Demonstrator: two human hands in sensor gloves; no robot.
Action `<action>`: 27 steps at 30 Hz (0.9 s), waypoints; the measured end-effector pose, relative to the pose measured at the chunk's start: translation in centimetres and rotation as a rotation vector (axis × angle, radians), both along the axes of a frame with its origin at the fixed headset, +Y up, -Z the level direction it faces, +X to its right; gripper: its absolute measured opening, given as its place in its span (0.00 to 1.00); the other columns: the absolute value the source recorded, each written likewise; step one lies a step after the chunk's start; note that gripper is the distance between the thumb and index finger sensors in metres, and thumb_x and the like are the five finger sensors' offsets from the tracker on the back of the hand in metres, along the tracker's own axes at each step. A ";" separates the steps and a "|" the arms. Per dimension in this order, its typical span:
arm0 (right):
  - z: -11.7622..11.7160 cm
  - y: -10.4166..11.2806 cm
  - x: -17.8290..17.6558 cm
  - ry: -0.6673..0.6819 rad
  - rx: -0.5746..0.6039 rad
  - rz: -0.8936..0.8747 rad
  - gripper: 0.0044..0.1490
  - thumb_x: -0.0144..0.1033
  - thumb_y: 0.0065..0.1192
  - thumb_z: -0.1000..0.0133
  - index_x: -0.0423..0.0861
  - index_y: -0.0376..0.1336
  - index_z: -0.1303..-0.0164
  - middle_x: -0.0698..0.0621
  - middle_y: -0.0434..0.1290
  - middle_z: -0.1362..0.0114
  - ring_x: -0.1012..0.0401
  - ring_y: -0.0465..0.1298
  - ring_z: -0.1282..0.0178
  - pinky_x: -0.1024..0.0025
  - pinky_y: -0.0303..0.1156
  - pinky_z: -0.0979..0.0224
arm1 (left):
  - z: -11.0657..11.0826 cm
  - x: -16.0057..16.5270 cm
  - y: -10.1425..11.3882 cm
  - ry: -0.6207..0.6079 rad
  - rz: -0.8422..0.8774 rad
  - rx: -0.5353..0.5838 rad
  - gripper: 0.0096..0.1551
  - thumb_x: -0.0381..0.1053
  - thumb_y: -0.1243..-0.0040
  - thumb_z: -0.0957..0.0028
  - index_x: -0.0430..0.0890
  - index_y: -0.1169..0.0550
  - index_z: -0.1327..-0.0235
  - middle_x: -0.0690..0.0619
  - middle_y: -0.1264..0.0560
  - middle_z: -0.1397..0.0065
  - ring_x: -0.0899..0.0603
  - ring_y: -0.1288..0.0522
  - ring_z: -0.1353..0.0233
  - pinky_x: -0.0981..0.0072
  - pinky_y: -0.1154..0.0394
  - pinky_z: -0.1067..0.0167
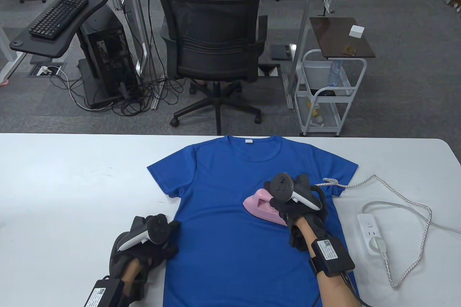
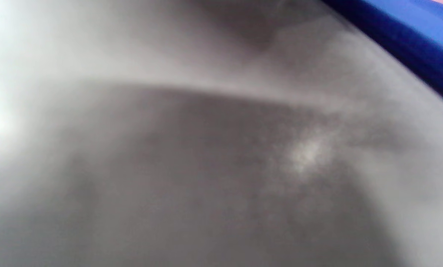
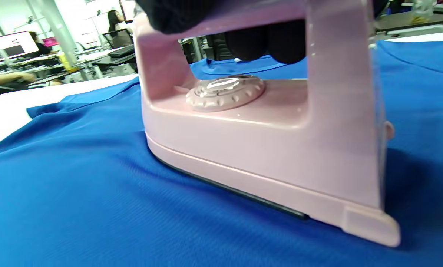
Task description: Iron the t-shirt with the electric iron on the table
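Both hands work on the blue t-shirt point(image 1: 230, 220) spread flat on the table point(image 1: 65, 177). Left hand point(image 1: 151, 240) rests at its near side edge; finger spread cannot be told. Farther in, right hand point(image 1: 293, 201) grips the pink iron point(image 3: 258, 141), soleplate down on the fabric.

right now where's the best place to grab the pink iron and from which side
By the arched handle on top of the pink iron, coming from above with the fingers wrapped through the gap over the dial. The soleplate lies flat on the blue t-shirt, so only the top is free. The right hand already holds it this way.
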State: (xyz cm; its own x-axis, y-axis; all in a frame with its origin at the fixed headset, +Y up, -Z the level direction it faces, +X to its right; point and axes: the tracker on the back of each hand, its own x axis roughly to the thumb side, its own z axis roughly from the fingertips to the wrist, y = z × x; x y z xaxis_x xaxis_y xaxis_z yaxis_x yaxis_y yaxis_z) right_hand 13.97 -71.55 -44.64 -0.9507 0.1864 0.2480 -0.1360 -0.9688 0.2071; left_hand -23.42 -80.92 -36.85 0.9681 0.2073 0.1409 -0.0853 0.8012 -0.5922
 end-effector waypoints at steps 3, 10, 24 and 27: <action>0.1 0.0 -0.1 -0.003 0.013 -0.002 0.40 0.36 0.58 0.52 0.54 0.59 0.23 0.42 0.70 0.25 0.43 0.75 0.31 0.41 0.66 0.29 | 0.0 0.0 0.0 0.002 0.002 0.002 0.45 0.66 0.57 0.49 0.65 0.61 0.24 0.49 0.70 0.19 0.35 0.71 0.21 0.39 0.65 0.28; 0.0 0.0 -0.4 -0.053 -0.003 0.017 0.41 0.36 0.57 0.52 0.55 0.58 0.23 0.43 0.69 0.25 0.43 0.74 0.31 0.41 0.66 0.28 | 0.0 0.0 0.0 0.004 0.005 -0.004 0.45 0.66 0.57 0.49 0.64 0.61 0.24 0.49 0.70 0.19 0.35 0.72 0.21 0.39 0.65 0.28; -4.8 -0.8 -4.7 -0.403 0.117 0.096 0.42 0.38 0.54 0.50 0.52 0.56 0.21 0.42 0.69 0.25 0.43 0.74 0.32 0.42 0.66 0.29 | 0.0 0.0 0.0 0.003 0.004 0.004 0.45 0.66 0.57 0.48 0.64 0.61 0.23 0.49 0.70 0.19 0.35 0.71 0.20 0.39 0.65 0.28; -5.1 -0.8 -5.1 -0.425 0.125 0.100 0.42 0.38 0.54 0.50 0.51 0.56 0.21 0.41 0.69 0.25 0.42 0.74 0.32 0.42 0.66 0.29 | 0.0 0.0 0.0 0.003 0.005 0.004 0.45 0.66 0.57 0.48 0.64 0.61 0.23 0.49 0.70 0.19 0.35 0.71 0.20 0.39 0.65 0.28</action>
